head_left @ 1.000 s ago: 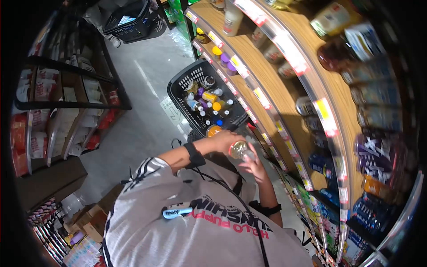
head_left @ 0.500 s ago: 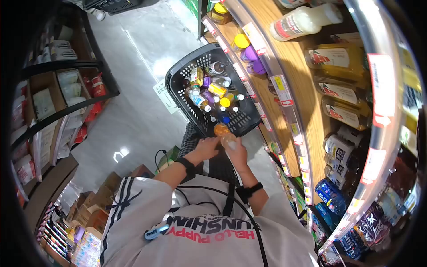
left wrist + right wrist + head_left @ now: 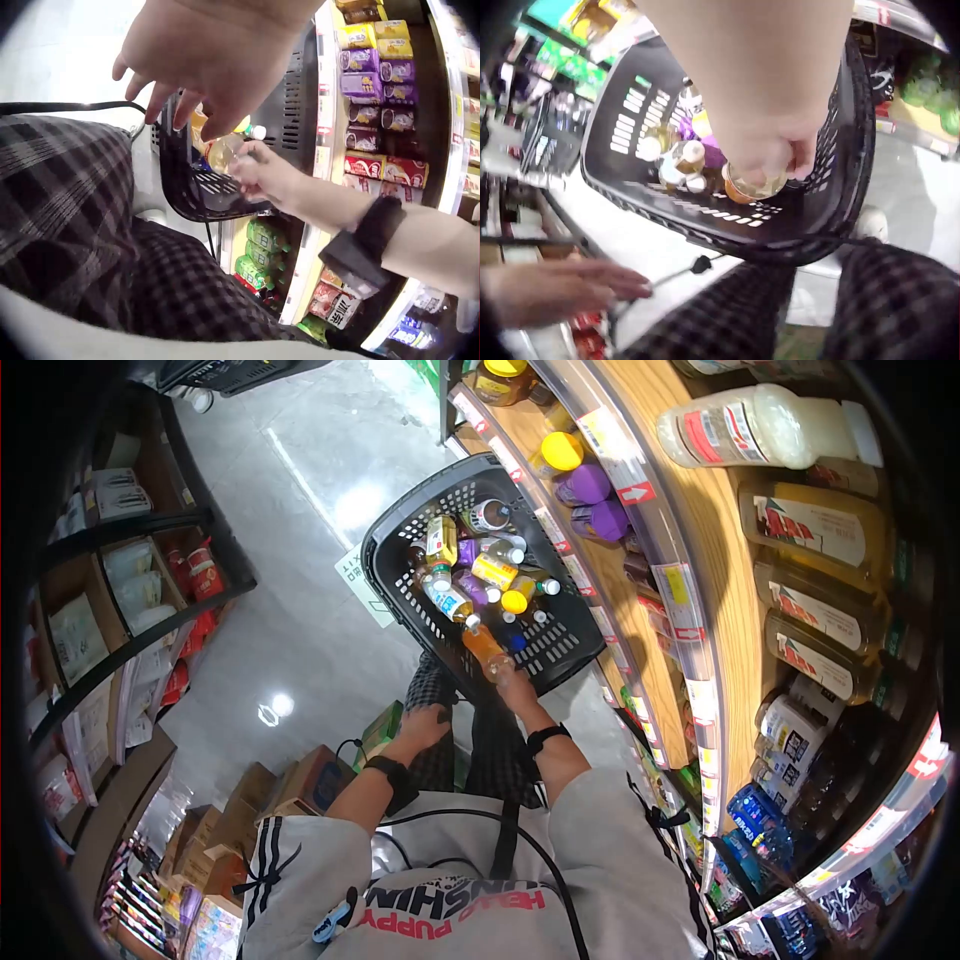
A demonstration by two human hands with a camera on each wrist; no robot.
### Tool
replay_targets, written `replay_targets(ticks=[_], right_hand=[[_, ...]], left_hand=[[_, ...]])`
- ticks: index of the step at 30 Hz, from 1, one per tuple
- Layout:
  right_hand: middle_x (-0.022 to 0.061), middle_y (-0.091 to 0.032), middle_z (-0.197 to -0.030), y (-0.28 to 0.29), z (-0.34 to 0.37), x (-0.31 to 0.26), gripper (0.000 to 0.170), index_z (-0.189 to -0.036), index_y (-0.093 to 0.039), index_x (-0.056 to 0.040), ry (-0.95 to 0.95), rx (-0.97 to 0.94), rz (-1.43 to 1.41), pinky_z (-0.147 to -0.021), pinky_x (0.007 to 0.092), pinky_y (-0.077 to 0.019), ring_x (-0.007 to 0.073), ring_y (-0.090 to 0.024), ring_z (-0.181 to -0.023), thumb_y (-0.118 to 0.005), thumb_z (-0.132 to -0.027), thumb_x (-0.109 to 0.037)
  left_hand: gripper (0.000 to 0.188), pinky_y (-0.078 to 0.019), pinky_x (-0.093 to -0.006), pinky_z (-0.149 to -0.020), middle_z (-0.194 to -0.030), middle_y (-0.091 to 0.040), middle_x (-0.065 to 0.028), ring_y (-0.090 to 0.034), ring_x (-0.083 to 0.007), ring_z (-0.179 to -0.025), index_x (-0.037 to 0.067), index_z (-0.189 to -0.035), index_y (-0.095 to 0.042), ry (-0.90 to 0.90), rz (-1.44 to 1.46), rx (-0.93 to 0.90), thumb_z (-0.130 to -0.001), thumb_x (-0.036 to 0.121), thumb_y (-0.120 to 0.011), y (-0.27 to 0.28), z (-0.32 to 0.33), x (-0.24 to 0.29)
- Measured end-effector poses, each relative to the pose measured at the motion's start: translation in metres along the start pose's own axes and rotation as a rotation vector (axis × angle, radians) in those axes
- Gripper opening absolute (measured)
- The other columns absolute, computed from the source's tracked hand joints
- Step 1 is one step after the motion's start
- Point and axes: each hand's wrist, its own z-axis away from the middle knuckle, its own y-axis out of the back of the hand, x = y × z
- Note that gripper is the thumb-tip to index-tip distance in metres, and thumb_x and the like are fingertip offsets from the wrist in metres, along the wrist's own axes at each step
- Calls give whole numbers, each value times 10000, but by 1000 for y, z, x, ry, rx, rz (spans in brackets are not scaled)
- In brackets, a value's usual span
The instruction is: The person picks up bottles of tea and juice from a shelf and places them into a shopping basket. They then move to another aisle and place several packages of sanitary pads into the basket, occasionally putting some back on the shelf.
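Note:
My right hand [image 3: 515,688] grips the neck end of an orange bottle [image 3: 482,646] inside the near end of a black basket [image 3: 548,547]. In the right wrist view, the right hand [image 3: 769,154] is above the orange bottle [image 3: 739,192]; the left wrist view shows its fingers round the clear top. My left hand [image 3: 425,726] holds nothing, just outside the basket's near left corner. The left wrist view shows the left hand [image 3: 206,64] with fingers extended. Several bottles lie in the basket, among them a yellow-labelled one [image 3: 495,570] and a brown-capped dark one [image 3: 488,516].
Shelves of bottles and jars [image 3: 812,525] run along the right, close to the basket. Another shelf unit [image 3: 120,580] stands at the left. Cardboard boxes [image 3: 243,810] sit at the lower left, and another black basket [image 3: 235,372] is at the top.
My left hand has come off the bottle and moved back to the left. My right hand has carried the orange bottle further into the basket.

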Motion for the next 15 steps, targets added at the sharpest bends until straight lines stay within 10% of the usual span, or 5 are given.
replay_targets(ticks=[2, 10, 15], right_hand=[[210, -589, -756, -27, 0, 45, 287, -967, -579, -75, -42, 79, -381, -632, 423, -462, 361, -601, -724, -519, -819, -313], [166, -625, -755, -14, -19, 14, 222, -864, -668, -108, 81, 513, 64, -658, 370, -487, 311, -625, -752, -566, -772, -282], [174, -591, -992, 31, -35, -19, 280, -1025, -633, -138, -100, 268, -281, -797, 368, -462, 313, -562, -954, -591, -766, -236]], left_hand=[[465, -306, -478, -949, -1135, -549, -138, -453, -300, -1134, 131, -1145, -527, 19, 41, 37, -733, 346, -541, 2, -1, -5], [410, -378, -447, -890, -1075, -579, -149, -518, -330, -1038, 103, -1092, -544, -46, 119, 247, -745, 319, -528, -13, -2, -14], [407, -390, -427, -886, -1097, -573, -153, -520, -317, -1041, 85, -1107, -545, -64, 124, 266, -762, 301, -527, -16, 5, -6]])
